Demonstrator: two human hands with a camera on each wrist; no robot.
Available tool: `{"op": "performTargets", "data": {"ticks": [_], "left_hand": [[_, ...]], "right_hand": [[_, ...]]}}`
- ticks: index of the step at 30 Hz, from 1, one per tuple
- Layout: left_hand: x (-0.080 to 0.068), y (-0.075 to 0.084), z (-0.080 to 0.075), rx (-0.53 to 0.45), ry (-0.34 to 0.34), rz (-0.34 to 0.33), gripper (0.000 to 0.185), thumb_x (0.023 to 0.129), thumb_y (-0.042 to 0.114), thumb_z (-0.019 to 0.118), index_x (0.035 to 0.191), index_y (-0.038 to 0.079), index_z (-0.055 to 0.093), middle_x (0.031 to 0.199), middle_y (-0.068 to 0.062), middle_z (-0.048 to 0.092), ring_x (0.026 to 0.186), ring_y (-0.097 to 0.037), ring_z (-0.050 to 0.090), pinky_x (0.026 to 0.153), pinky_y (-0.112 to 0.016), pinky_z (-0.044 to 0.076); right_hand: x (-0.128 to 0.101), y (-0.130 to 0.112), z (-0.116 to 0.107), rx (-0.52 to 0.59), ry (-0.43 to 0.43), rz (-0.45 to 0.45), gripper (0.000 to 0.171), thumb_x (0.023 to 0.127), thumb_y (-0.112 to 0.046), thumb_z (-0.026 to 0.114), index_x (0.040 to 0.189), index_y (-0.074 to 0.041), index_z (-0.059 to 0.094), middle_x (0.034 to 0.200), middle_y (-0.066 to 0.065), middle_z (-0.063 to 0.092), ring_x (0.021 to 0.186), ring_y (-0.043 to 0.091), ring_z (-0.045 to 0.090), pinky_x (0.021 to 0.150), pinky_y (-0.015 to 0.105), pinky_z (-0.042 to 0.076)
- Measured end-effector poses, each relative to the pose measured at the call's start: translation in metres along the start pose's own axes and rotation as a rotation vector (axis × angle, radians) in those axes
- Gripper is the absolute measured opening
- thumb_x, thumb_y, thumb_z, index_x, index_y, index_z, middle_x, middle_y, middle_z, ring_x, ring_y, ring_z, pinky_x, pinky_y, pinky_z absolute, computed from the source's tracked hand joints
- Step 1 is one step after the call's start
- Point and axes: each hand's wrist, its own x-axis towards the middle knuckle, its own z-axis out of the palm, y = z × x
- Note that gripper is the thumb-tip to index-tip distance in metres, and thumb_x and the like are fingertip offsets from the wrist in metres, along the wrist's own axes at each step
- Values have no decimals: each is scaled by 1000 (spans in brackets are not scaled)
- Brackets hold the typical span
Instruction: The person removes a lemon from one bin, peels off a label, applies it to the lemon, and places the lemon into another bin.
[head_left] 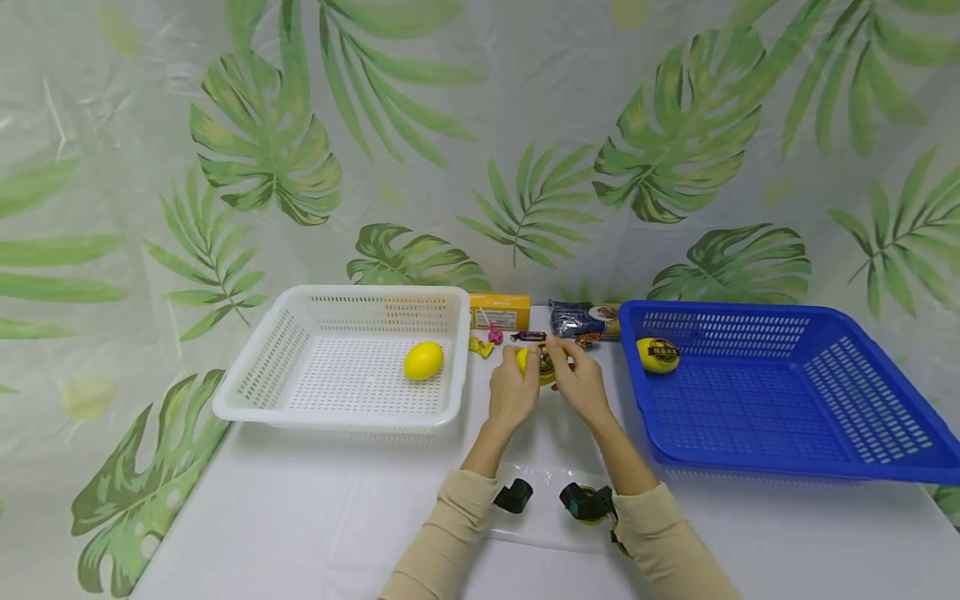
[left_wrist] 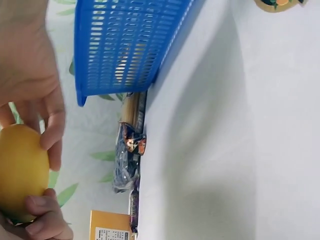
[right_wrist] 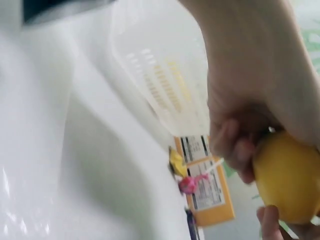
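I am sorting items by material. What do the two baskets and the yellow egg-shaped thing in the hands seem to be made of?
The white basket and the blue basket look like moulded plastic: regular slotted walls, perforated floors, slight sheen. The yellow egg-shaped thing, held by the left hand and the right hand, seems smooth, matte plastic, but could be real fruit.

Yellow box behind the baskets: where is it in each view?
Head: yellow box sits top centre, at the back of the table between the white basket and the blue basket.
Left wrist: bottom edge, left of centre.
Right wrist: lower centre-right, beside the white basket.
Shared landmark: the box itself, the only thing clear in all three.
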Motion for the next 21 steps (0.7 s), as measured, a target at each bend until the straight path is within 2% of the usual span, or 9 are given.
{"op": "performTargets", "data": {"ticks": [3, 5, 7, 10, 12, 15, 21], "left_hand": [[-2, 0, 4, 10, 59, 69, 35, 97, 34, 41, 99, 0, 53, 62, -4, 50, 50, -17, 46, 42, -25, 35], [-2, 0, 6, 15, 93, 114, 32, 97, 31, 41, 97, 1, 53, 61, -5, 50, 51, -18, 47, 43, -25, 36], [-2, -1, 6, 14, 113, 150, 29, 97, 28, 42, 94, 1, 52, 59, -5, 49, 51, -19, 48, 43, -26, 36], [-3, -1, 6, 6, 121, 181, 27, 97, 27, 41, 92, 2, 51, 58, -4, 48, 51, -19, 48, 43, -25, 35], [-3, 0, 6, 1, 124, 190, 27, 97, 26, 41, 92, 2, 51, 58, -3, 47, 51, -19, 48, 43, -25, 35], [-4, 1, 6, -9, 126, 186, 28, 97, 27, 40, 93, 2, 52, 58, -4, 47, 52, -20, 48, 43, -25, 35], [-7, 5, 6, -70, 117, 145, 30, 97, 26, 39, 95, 2, 55, 67, -15, 61, 60, -28, 57, 49, -34, 44]], "right_hand": [[0, -3, 9, 15, 143, -18, 40, 96, -32, 53, 116, 1, 63, 103, 21, 65, 50, 18, 58, 46, 21, 46], [0, -3, 14, 18, 207, -27, 36, 93, -31, 57, 109, 0, 66, 94, 20, 67, 51, 14, 56, 44, 21, 45], [0, -3, 17, 15, 255, -33, 33, 91, -30, 60, 104, 0, 67, 90, 19, 67, 59, 14, 57, 48, 21, 45], [-1, -3, 20, 15, 303, -40, 32, 89, -30, 63, 100, -1, 69, 91, 16, 68, 72, 22, 58, 56, 24, 44], [-1, -3, 21, 12, 323, -43, 31, 89, -31, 64, 99, -1, 69, 91, 16, 69, 76, 25, 59, 58, 25, 43], [-1, -2, 22, 6, 345, -44, 31, 88, -31, 65, 97, -2, 70, 87, 15, 69, 71, 24, 58, 56, 25, 42], [0, 1, 20, -56, 369, -47, 32, 86, -35, 65, 84, -3, 70, 68, 12, 64, 56, 19, 51, 49, 26, 38]]}}
